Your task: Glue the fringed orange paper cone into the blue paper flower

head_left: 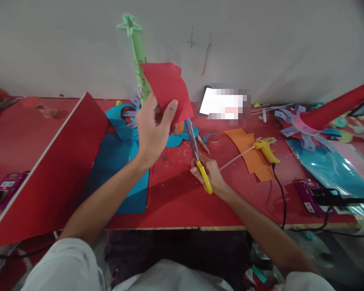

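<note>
My left hand (156, 129) pinches a piece of red paper (170, 87) between thumb and fingers, raised above the table. My right hand (210, 173) grips yellow-handled scissors (194, 141), their blades pointing up and away from me. The blade tips are close to the paper's lower right corner; whether they touch it I cannot tell. Below the left hand, blue paper cut-outs (174, 140) lie on the red table, partly hidden by that hand. A pencil-like stick (203, 144) and thin paper trimmings (211, 137) lie just past the scissors.
Orange paper (245, 155) lies right of the scissors under a yellow glue gun (267, 150), whose cord runs off the front edge. A lit phone (221, 103) rests by the wall. A red panel (57, 173) stands at left beside blue sheets (115, 173). Purple power strips (311, 196) sit at both sides.
</note>
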`<action>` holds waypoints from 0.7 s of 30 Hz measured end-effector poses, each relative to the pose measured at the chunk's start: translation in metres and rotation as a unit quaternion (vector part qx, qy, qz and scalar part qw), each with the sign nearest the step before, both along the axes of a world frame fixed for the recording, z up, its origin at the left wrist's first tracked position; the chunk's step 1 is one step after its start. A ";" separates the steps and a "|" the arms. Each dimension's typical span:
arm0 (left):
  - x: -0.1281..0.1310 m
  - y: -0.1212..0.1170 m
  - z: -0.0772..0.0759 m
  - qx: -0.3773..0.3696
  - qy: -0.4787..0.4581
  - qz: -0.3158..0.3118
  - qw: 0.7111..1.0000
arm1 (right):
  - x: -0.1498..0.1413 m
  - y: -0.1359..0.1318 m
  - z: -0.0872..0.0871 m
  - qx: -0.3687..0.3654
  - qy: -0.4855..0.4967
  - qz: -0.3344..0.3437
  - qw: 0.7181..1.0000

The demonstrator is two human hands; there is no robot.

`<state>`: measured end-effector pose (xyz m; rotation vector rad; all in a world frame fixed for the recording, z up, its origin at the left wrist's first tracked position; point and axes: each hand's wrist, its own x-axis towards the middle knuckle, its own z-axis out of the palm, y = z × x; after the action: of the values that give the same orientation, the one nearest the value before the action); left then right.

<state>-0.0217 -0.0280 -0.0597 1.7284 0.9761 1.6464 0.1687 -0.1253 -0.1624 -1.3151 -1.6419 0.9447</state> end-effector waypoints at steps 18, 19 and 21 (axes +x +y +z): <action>0.002 -0.003 0.001 0.019 0.023 -0.073 0.997 | 0.000 0.001 0.002 -0.012 0.012 -0.015 1.000; 0.003 -0.003 0.000 0.021 0.031 -0.069 0.997 | 0.000 0.000 0.003 -0.011 0.007 -0.015 1.000; 0.003 -0.002 -0.004 0.023 0.050 -0.062 0.997 | 0.000 0.000 0.003 -0.014 0.008 -0.018 1.000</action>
<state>-0.0190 -0.0305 -0.0634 1.8789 0.8633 1.5271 0.1688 -0.1253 -0.1598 -1.3492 -1.5919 0.9581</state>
